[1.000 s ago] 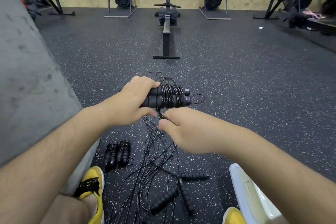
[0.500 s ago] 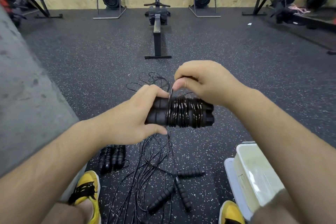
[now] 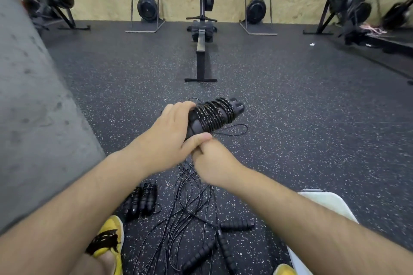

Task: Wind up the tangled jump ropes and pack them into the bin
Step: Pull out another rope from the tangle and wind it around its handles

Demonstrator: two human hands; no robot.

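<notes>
Grips rope bundle (image 3: 212,114) in left hand (image 3: 172,131), above the floor (image 3: 290,118); curls right hand (image 3: 214,163) just beneath, cannot tell if pinching cord. Could let coils slip off the handle ends if slackened, or snag the tangle (image 3: 190,203) below.

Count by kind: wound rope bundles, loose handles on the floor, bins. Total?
Wound rope bundles: 3 (one in left hand, two on floor)
Loose handles on floor: 3
Bins: 1
Total: 7
</notes>
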